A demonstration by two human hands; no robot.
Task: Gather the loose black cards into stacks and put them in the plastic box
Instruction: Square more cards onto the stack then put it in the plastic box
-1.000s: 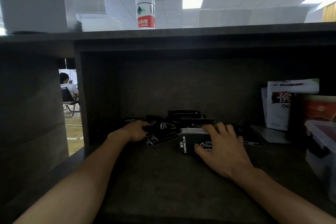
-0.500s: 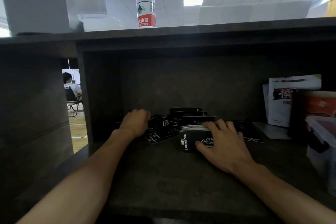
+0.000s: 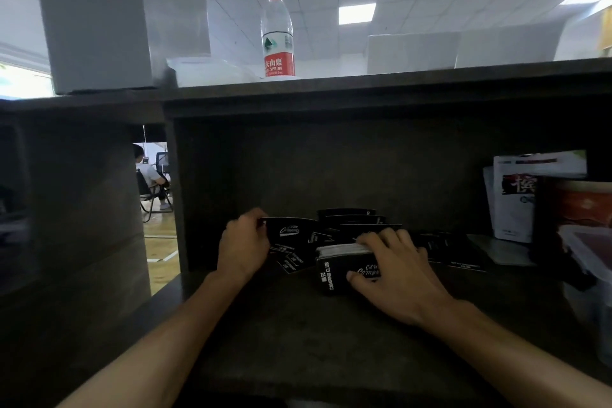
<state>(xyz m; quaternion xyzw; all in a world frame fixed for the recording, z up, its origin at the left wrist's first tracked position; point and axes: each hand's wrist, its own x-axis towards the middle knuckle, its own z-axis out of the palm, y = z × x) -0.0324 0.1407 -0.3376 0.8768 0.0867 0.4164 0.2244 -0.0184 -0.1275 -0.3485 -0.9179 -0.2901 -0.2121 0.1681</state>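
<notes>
One card (image 3: 288, 231) in left grip (image 3: 243, 243); one stack (image 3: 341, 267) under right grip (image 3: 394, 272).

Dark wooden shelf (image 3: 298, 341), top board carrying clear water bottle (image 3: 277, 33), red cap, red label, upright. Grey box (image 3: 96, 16) left of bottle, translucent container (image 3: 205, 71) between them. White printed pouch (image 3: 526, 195) upright at shelf's right, red packet (image 3: 583, 205) beside it. Seated person (image 3: 149, 179) visible through left gap, far off.
</notes>
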